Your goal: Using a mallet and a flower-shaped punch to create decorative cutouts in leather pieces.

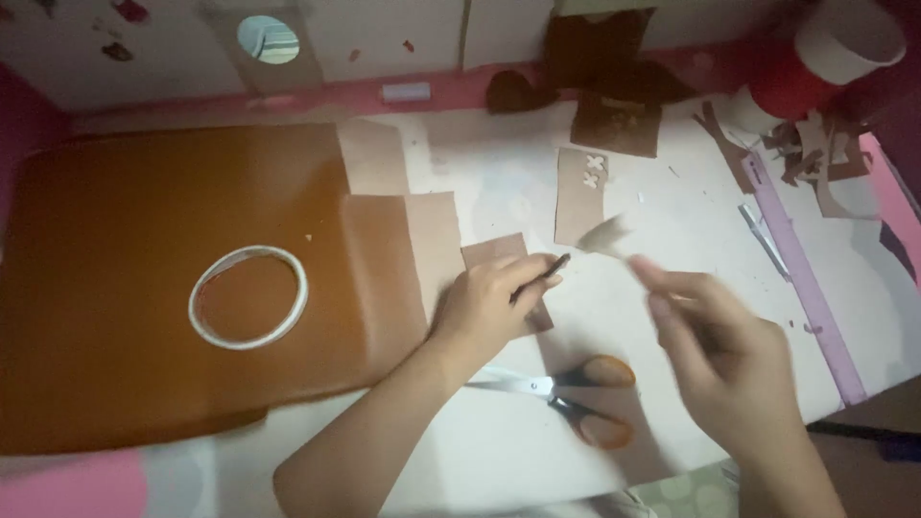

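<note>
Two hands at work on bench (pixel 499 182): left hand (pixel 484 307), fingers clamped on thin dark pencil (pixel 539 278), pressing small brown leather rectangle (pixel 499 254); right hand (pixel 715 350) blurred, finger state indeterminable. Marking step, judged; steady piece required next.

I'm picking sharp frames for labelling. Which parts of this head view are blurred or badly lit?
Head view: the right hand is smeared by motion blur, as is the pale scrap at its fingertips; the left hand holding a dark pencil is fairly sharp; the light is dim and warm; the corners fall dark; the scissors read clearly.
</note>
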